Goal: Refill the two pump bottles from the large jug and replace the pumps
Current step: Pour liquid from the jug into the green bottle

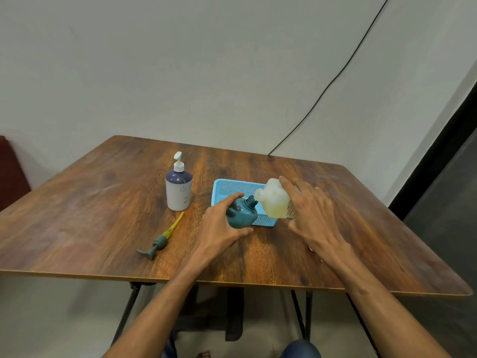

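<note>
Near the counter's [103, 192] front edge, the left hand [222, 228] grips the open teal plastic bottle [241, 211] while the right hand [315, 215] clasps the tilted translucent jug [275, 202], apparently pouring.

Head view, down over table [103, 202]

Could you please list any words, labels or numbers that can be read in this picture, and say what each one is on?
Jug, held by the right hand: label with red print, too blurred to read.
White pump bottle: faint grey marks, too small to read.
Teal bottle, held by the left hand: no text visible.
</note>
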